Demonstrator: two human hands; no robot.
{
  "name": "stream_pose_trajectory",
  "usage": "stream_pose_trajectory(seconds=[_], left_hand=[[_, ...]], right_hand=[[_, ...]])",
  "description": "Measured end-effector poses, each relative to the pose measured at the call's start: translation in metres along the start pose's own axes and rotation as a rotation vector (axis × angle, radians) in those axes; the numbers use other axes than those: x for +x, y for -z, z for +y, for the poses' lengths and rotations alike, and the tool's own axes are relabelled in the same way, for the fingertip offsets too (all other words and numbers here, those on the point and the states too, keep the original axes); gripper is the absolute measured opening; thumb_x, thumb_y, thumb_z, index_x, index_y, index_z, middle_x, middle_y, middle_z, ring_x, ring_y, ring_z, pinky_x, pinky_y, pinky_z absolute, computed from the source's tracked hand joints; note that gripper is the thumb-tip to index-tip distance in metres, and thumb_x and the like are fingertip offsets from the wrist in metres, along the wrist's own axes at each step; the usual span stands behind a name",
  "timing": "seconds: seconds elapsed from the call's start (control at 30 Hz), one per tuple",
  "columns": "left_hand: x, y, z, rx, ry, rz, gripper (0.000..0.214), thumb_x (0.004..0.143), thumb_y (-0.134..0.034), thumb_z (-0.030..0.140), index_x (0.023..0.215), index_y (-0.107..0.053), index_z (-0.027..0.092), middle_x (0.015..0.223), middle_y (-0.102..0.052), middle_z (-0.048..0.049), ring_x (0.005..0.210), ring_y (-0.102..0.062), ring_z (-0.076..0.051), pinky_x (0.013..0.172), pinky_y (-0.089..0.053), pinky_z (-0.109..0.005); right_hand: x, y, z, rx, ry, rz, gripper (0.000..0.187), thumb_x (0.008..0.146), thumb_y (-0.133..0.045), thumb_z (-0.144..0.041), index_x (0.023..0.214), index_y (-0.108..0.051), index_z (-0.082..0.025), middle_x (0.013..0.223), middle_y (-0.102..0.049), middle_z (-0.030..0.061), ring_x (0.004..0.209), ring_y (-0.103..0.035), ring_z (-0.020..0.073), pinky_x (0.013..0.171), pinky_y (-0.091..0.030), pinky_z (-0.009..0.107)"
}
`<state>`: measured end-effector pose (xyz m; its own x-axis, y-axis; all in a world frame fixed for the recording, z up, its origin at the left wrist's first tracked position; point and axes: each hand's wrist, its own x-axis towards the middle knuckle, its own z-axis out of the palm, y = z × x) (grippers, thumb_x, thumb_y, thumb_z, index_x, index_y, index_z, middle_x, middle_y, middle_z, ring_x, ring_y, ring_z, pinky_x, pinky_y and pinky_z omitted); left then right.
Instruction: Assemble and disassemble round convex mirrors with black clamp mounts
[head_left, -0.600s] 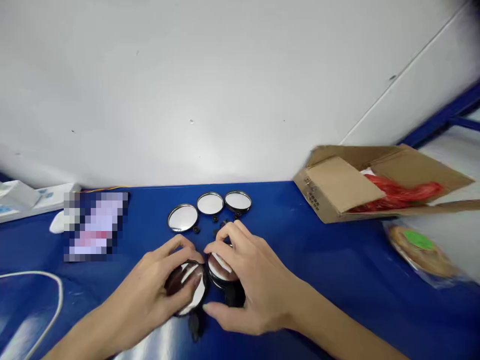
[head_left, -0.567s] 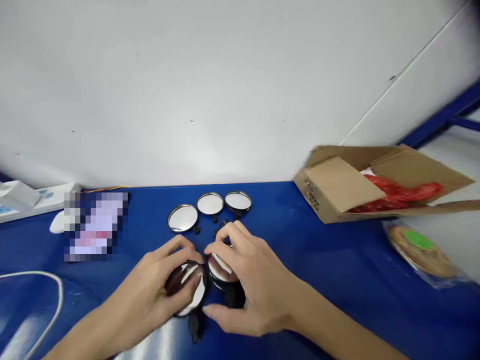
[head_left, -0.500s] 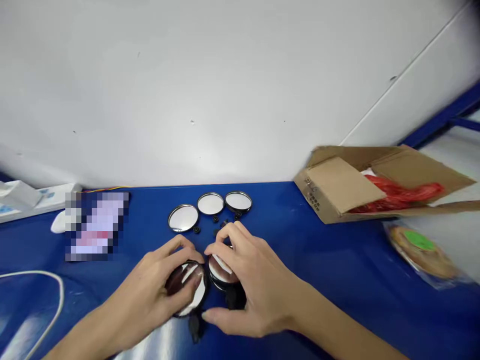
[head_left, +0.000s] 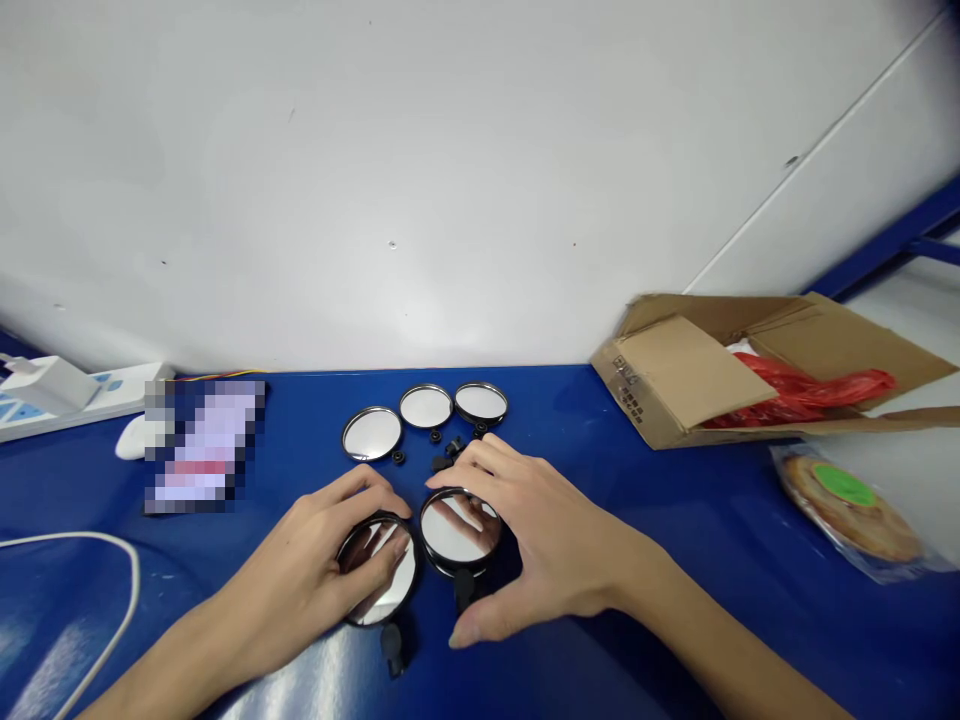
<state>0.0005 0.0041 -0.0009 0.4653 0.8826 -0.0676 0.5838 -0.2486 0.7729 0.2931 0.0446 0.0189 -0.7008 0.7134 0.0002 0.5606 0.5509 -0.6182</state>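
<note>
Two round black-rimmed mirrors lie side by side near me. My left hand (head_left: 315, 555) is closed on the left round mirror (head_left: 401, 580), its fingers curled over the far rim and its thumb on the glass. A black clamp (head_left: 392, 648) sticks out at that mirror's near side. Around the right round mirror (head_left: 457, 535) my right hand (head_left: 544, 545) is spread open. Its fingertips are at the far rim, and the thumb is apart from it, close to the black clamp (head_left: 465, 588). This mirror seems to rest on another rim beneath.
Farther back lie three more round mirrors (head_left: 426, 406) with small black fittings (head_left: 450, 455). A cardboard box (head_left: 675, 370) holding red plastic (head_left: 810, 383) stands right, a bagged round item (head_left: 855, 505) before it. Left are a blurred-out phone (head_left: 214, 435), a power strip (head_left: 127, 390) and a white cable (head_left: 133, 580).
My right hand has shifted slightly right and its thumb has spread away, uncovering more of the right mirror. My left hand stays on the left mirror. The view has moved a little.
</note>
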Motion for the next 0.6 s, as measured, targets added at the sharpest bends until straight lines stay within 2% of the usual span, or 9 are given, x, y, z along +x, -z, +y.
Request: stream_pose_trajectory(seconds=[0.1,0.27,0.43,0.5,0.6], left_hand=[[0.0005,0.0010,0.0007,0.004,-0.004,0.008,0.025,0.119,-0.059,0.046,0.116,-0.079,0.030,0.116,-0.071,-0.0011,0.070,-0.066,-0.014,0.066,-0.052,-0.028],[0.0000,0.0019,0.0006,0.018,-0.040,0.046,0.027,0.121,-0.057,0.045,0.114,-0.080,0.031,0.115,-0.072,-0.0011,0.081,-0.071,-0.017,0.071,-0.051,-0.028],[-0.0006,0.0034,0.0019,0.009,-0.046,0.115,0.031,0.121,-0.058,0.046,0.109,-0.082,0.030,0.110,-0.075,-0.0004,0.072,-0.064,-0.015,0.063,-0.045,-0.028],[-0.0018,0.0042,0.0031,-0.033,-0.047,0.154,0.034,0.121,-0.059,0.048,0.108,-0.082,0.029,0.106,-0.077,-0.0011,0.074,-0.066,-0.017,0.066,-0.047,-0.029],[-0.0060,0.0048,0.0028,-0.190,-0.007,0.166,0.038,0.121,-0.058,0.054,0.112,-0.084,0.028,0.096,-0.078,-0.0022,0.090,-0.074,-0.024,0.076,-0.054,-0.030]], right_hand=[[-0.0012,-0.0024,-0.0007,-0.018,0.031,0.037,0.094,0.067,-0.109,-0.071,0.143,-0.075,-0.027,0.119,-0.073,0.0042,0.109,-0.067,0.0296,0.089,-0.055,0.044],[-0.0006,-0.0026,0.0004,0.004,0.097,0.132,0.086,0.068,-0.109,-0.061,0.138,-0.076,-0.023,0.110,-0.077,0.0025,0.101,-0.067,0.0269,0.086,-0.053,0.043],[0.0009,-0.0017,0.0026,0.027,0.126,0.208,0.085,0.067,-0.109,-0.060,0.136,-0.075,-0.025,0.109,-0.079,0.0031,0.100,-0.067,0.0282,0.084,-0.053,0.044],[0.0022,-0.0038,0.0023,0.030,0.209,0.288,0.091,0.066,-0.109,-0.062,0.140,-0.072,-0.025,0.116,-0.080,0.0054,0.102,-0.069,0.0294,0.089,-0.055,0.047],[0.0056,-0.0108,-0.0009,0.022,0.409,0.421,0.101,0.069,-0.104,-0.069,0.149,-0.064,-0.022,0.129,-0.080,0.0096,0.112,-0.073,0.0311,0.102,-0.056,0.050]])
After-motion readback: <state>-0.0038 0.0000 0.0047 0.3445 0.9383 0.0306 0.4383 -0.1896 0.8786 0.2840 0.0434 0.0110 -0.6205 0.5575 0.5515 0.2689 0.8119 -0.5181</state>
